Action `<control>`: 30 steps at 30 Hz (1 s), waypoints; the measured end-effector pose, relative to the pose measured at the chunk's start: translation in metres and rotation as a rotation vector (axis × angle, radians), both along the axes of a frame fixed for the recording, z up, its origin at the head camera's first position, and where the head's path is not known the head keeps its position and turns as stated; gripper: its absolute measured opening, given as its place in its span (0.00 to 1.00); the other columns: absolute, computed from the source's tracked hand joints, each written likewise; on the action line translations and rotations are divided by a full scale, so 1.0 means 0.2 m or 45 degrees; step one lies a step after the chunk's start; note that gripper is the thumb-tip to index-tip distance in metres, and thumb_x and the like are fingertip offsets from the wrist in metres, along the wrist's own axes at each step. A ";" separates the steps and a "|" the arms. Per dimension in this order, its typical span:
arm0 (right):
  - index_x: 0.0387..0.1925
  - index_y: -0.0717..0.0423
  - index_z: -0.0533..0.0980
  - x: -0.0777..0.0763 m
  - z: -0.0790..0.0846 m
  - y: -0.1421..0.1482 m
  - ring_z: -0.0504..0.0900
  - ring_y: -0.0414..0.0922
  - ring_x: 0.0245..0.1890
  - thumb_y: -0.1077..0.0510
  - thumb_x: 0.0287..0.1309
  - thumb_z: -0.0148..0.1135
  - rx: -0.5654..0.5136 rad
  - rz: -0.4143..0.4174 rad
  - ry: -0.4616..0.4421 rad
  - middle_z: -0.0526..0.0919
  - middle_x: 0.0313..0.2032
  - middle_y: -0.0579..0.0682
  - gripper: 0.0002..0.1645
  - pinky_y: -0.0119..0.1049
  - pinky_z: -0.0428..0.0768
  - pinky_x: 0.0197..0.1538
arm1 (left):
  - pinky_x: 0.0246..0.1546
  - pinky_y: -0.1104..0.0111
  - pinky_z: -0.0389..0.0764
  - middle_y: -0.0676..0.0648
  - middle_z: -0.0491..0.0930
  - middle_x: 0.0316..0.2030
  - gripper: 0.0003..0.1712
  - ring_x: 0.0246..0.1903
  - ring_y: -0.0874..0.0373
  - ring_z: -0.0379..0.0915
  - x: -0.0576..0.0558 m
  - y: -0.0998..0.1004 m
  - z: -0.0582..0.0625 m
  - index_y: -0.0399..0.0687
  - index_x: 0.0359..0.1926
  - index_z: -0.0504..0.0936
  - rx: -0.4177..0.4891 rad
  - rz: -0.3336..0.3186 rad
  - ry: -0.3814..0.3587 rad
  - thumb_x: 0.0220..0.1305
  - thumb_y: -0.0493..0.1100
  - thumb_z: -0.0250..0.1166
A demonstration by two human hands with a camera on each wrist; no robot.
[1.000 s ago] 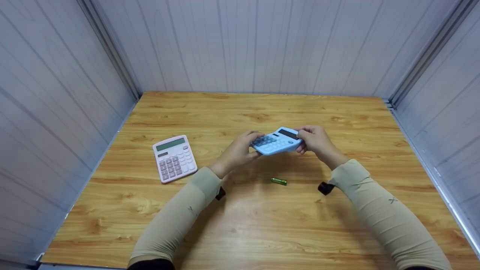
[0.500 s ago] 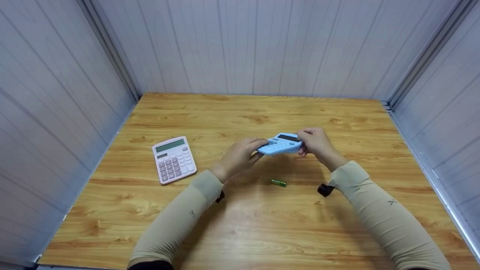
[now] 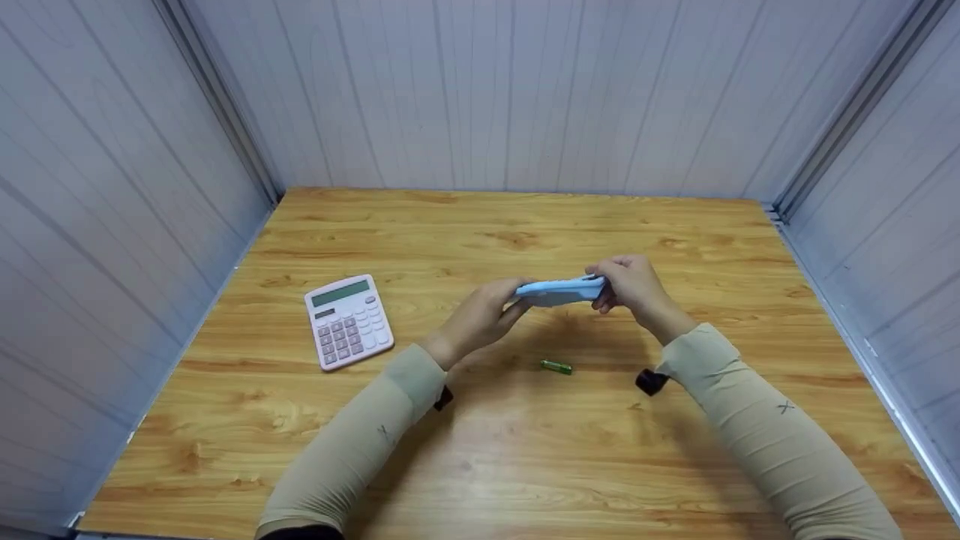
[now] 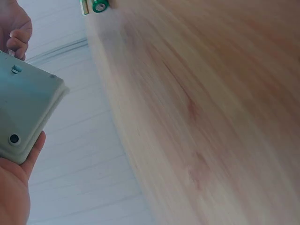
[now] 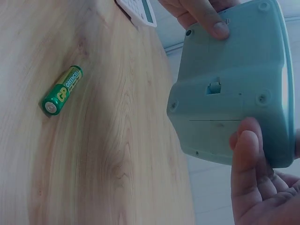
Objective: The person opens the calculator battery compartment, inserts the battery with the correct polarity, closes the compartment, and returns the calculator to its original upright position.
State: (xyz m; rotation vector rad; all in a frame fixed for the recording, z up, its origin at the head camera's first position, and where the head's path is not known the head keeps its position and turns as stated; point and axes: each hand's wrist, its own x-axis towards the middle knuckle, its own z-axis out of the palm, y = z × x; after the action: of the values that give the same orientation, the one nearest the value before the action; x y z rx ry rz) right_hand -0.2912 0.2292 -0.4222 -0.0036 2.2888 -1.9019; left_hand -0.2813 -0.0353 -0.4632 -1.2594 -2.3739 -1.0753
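Both hands hold a light blue calculator [image 3: 559, 292] above the wooden table, seen almost edge-on in the head view. My left hand [image 3: 487, 311] grips its left end, thumb against the underside. Its right end is held by my right hand [image 3: 630, 292]. In the right wrist view the calculator's back [image 5: 225, 70] shows round feet and a small latch slot near the middle, with the right fingertips [image 5: 248, 133] against the lower part of the back. The keys and display are hidden. Below lies a green GP battery [image 5: 63, 91] on its side.
A pink calculator [image 3: 349, 321] lies face up to the left on the wooden table [image 3: 510, 465]. Pale panel walls [image 3: 480, 90] stand at the back and both sides. Dark wrist cameras [image 3: 651, 382] hang under the forearms.
The blue calculator has tipped from showing its keys and display to nearly edge-on, its underside turning toward me. Both hands keep their grip; the battery and pink calculator stay put.
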 end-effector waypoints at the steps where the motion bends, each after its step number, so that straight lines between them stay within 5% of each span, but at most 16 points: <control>1: 0.39 0.70 0.80 0.00 0.00 0.00 0.79 0.42 0.12 0.59 0.63 0.57 -0.002 -0.001 -0.002 0.81 0.15 0.53 0.15 0.34 0.81 0.18 | 0.53 0.71 0.78 0.50 0.81 0.52 0.16 0.53 0.62 0.78 0.00 0.00 0.00 0.47 0.58 0.76 0.018 -0.009 -0.032 0.73 0.44 0.55; 6: 0.41 0.67 0.81 0.01 0.01 0.01 0.78 0.41 0.13 0.55 0.65 0.56 0.036 0.002 0.031 0.82 0.17 0.52 0.17 0.34 0.81 0.19 | 0.54 0.71 0.78 0.49 0.80 0.55 0.16 0.56 0.61 0.76 0.01 0.00 0.00 0.48 0.60 0.75 0.156 -0.063 -0.187 0.74 0.42 0.55; 14: 0.41 0.57 0.82 0.03 0.04 0.03 0.70 0.40 0.14 0.33 0.63 0.57 0.091 -0.030 0.140 0.77 0.16 0.48 0.31 0.31 0.70 0.18 | 0.56 0.67 0.78 0.49 0.78 0.58 0.21 0.58 0.58 0.75 0.00 0.00 0.00 0.52 0.66 0.71 0.388 -0.102 -0.409 0.74 0.42 0.55; 22: 0.40 0.59 0.78 0.02 0.03 0.02 0.81 0.45 0.33 0.40 0.70 0.51 -0.091 0.004 0.242 0.81 0.32 0.49 0.26 0.39 0.84 0.38 | 0.53 0.62 0.81 0.50 0.80 0.57 0.21 0.56 0.58 0.78 0.00 0.00 0.02 0.54 0.64 0.73 0.548 -0.062 -0.598 0.72 0.45 0.58; 30: 0.55 0.62 0.72 0.07 0.03 -0.02 0.80 0.48 0.48 0.44 0.71 0.52 -0.177 0.067 0.334 0.80 0.47 0.51 0.27 0.38 0.82 0.49 | 0.52 0.55 0.82 0.37 0.78 0.57 0.23 0.55 0.48 0.78 0.00 0.00 0.06 0.38 0.65 0.69 0.674 -0.058 -0.799 0.73 0.39 0.56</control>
State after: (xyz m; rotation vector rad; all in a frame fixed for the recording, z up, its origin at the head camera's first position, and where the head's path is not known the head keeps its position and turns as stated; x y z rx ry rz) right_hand -0.2781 0.2252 -0.4156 -0.3464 2.2783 -2.1398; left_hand -0.2817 -0.0345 -0.4507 -0.8650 -2.1787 -2.1871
